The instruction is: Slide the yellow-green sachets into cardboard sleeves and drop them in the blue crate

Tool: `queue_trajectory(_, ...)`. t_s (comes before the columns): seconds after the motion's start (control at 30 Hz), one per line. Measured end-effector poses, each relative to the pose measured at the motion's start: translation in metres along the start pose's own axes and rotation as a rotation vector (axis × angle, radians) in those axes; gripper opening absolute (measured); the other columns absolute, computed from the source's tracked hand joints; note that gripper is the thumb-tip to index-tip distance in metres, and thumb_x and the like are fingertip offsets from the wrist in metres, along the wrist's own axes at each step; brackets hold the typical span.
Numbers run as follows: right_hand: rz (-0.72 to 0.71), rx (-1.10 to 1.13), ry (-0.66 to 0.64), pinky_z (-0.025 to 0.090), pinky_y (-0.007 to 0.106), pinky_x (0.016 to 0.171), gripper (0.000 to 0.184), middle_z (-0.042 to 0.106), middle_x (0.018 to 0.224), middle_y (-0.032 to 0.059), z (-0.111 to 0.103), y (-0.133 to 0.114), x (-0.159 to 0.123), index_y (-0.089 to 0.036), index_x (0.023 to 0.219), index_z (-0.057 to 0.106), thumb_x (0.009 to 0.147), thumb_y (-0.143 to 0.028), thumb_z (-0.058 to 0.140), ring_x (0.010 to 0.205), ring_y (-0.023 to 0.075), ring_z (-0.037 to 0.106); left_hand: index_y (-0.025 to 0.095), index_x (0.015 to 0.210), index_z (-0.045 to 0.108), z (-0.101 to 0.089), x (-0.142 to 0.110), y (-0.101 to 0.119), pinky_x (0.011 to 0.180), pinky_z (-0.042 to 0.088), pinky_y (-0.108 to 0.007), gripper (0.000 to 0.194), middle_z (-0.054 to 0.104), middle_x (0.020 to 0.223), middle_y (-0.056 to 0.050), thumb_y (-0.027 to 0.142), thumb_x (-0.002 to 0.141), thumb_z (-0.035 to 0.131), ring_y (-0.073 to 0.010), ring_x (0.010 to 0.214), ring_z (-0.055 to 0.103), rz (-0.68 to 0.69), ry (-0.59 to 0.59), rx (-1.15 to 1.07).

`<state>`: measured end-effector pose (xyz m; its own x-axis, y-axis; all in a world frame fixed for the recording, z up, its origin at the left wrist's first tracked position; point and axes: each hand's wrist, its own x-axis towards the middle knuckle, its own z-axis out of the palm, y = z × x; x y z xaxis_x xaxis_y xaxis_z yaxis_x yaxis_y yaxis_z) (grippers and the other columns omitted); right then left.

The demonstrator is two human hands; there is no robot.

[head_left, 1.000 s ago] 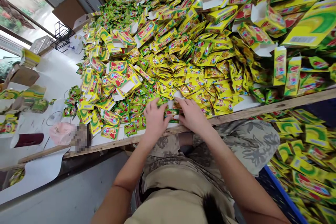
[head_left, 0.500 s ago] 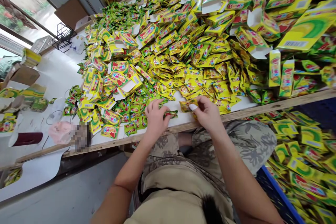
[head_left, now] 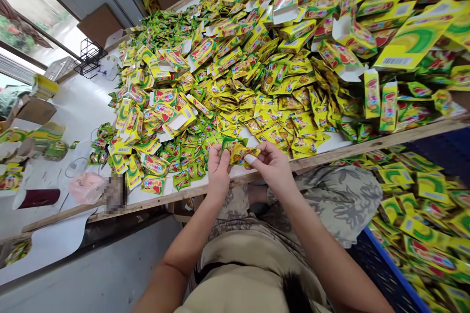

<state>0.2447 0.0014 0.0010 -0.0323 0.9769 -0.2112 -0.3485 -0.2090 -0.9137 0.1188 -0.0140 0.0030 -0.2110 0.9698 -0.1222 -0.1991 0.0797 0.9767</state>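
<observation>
My right hand pinches a small yellow candy packet between thumb and fingers, over the table's front edge. Close beside it, my left hand is closed on a green candy packet, which lies partly behind the yellow one. The two packets overlap, and their far sides are hidden. Just beyond my hands lie loose yellow packets in a heap. Green packets are spread to the left of my left hand, next to small printed candy boxes.
The white table has a wooden front edge. More boxes with open flaps pile up at the right. A blue crate full of yellow boxes stands low at my right. A pink plastic bag and a black wire rack are at the left.
My right hand has moved left with the yellow packet, up against my left hand. My left hand has picked up the green packet, and the two packets now overlap.
</observation>
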Motion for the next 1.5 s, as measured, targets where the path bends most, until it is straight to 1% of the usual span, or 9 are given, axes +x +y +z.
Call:
queue_trajectory(0.23, -0.038, -0.164, -0.051, 0.047, 0.024, 0.047, 0.040, 0.047, 0.055, -0.0067, -0.004, 0.009, 0.002, -0.023, 0.071, 0.046, 0.064, -0.044, 0.080, 0.048, 0.0102, 0.048, 0.021, 0.100, 0.051, 0.005, -0.002, 0.004, 0.068, 0.049, -0.023, 0.038, 0.061, 0.085, 0.000, 0.044, 0.078, 0.073, -0.0117, 0.075, 0.059, 0.038, -0.061, 0.163)
queue_trajectory(0.33, -0.170, -0.344, -0.036, 0.054, 0.029, 0.063, 0.042, 0.064, 0.089, 0.0032, -0.016, 0.006, 0.004, -0.022, 0.092, 0.056, 0.065, -0.041, 0.080, 0.073, 0.0158, 0.062, 0.020, 0.098, 0.052, 0.002, 0.004, 0.006, 0.072, 0.049, -0.024, 0.032, 0.061, 0.085, 0.000, 0.035, 0.078, 0.072, -0.0120, 0.076, 0.059, 0.013, -0.083, 0.166)
queue_trajectory(0.43, -0.253, -0.447, -0.200, 0.054, 0.036, 0.084, 0.065, 0.058, 0.130, 0.0112, -0.024, 0.001, 0.006, -0.024, 0.127, 0.050, 0.070, -0.038, 0.077, 0.109, 0.0234, 0.061, 0.021, 0.096, 0.053, -0.002, 0.006, 0.001, 0.079, 0.049, -0.030, 0.027, 0.061, 0.091, -0.002, 0.025, 0.076, 0.071, -0.0161, 0.084, 0.059, 0.042, -0.117, 0.241)
queue_trajectory(0.57, -0.264, -0.699, -0.290, 0.050, 0.030, 0.066, 0.022, 0.069, 0.086, 0.0049, -0.025, 0.002, 0.008, -0.021, 0.094, 0.065, 0.080, -0.038, 0.066, 0.079, 0.0207, 0.064, 0.021, 0.098, 0.056, -0.003, -0.003, -0.005, 0.087, 0.048, -0.037, 0.026, 0.058, 0.099, -0.006, 0.012, 0.076, 0.065, -0.0224, 0.097, 0.057, 0.150, -0.216, 0.522)
queue_trajectory(0.7, -0.321, -0.861, -0.124, 0.036, 0.026, 0.048, 0.026, 0.058, 0.059, -0.0002, -0.029, 0.009, 0.010, -0.022, 0.072, 0.058, 0.080, -0.046, 0.064, 0.051, 0.0150, 0.049, 0.022, 0.126, 0.046, -0.014, 0.001, 0.007, 0.089, 0.051, -0.037, 0.050, 0.057, 0.118, -0.011, 0.018, 0.080, 0.065, -0.0235, 0.107, 0.059, 0.203, -0.359, 0.625)
queue_trajectory(0.93, -0.370, -0.807, 0.056, 0.046, 0.032, 0.057, 0.020, 0.063, 0.068, 0.0043, -0.049, 0.016, 0.010, -0.023, 0.089, 0.064, 0.084, -0.042, 0.063, 0.062, 0.0212, 0.057, 0.021, 0.129, 0.051, -0.089, 0.072, 0.089, 0.117, 0.027, -0.053, 0.055, 0.047, 0.140, -0.013, 0.003, 0.077, 0.050, -0.0278, 0.137, 0.038, 0.731, 0.156, 1.126)
queue_trajectory(1.27, -0.392, -0.721, -0.011, 0.051, 0.034, 0.070, 0.023, 0.068, 0.080, 0.0046, -0.046, 0.015, 0.010, -0.024, 0.101, 0.062, 0.083, -0.038, 0.062, 0.081, 0.0247, 0.064, 0.023, 0.107, 0.065, -0.154, 0.180, 0.140, 0.115, 0.027, -0.059, 0.052, 0.057, 0.130, -0.012, 0.004, 0.059, 0.066, -0.0351, 0.137, 0.038, 0.521, -0.333, 1.545)
queue_trajectory(1.37, -0.342, -0.780, -0.015, 0.048, 0.031, 0.064, 0.023, 0.068, 0.078, 0.0039, -0.050, 0.008, 0.012, -0.023, 0.098, 0.061, 0.083, -0.040, 0.060, 0.073, 0.0228, 0.062, 0.018, 0.093, 0.062, -0.152, 0.177, 0.152, 0.113, 0.028, -0.057, 0.046, 0.061, 0.113, -0.013, 0.019, 0.052, 0.082, -0.0377, 0.130, 0.042, 0.530, -0.270, 1.454)
queue_trajectory(1.5, -0.295, -0.903, -0.028, 0.041, 0.029, 0.052, 0.026, 0.065, 0.071, 0.0029, -0.056, -0.002, 0.016, -0.021, 0.095, 0.059, 0.082, -0.044, 0.059, 0.056, 0.0185, 0.054, 0.018, 0.096, 0.054, -0.120, 0.123, 0.155, 0.099, 0.042, -0.046, 0.062, 0.059, 0.099, -0.009, 0.044, 0.051, 0.088, -0.0308, 0.107, 0.054, 0.557, -0.162, 1.371)
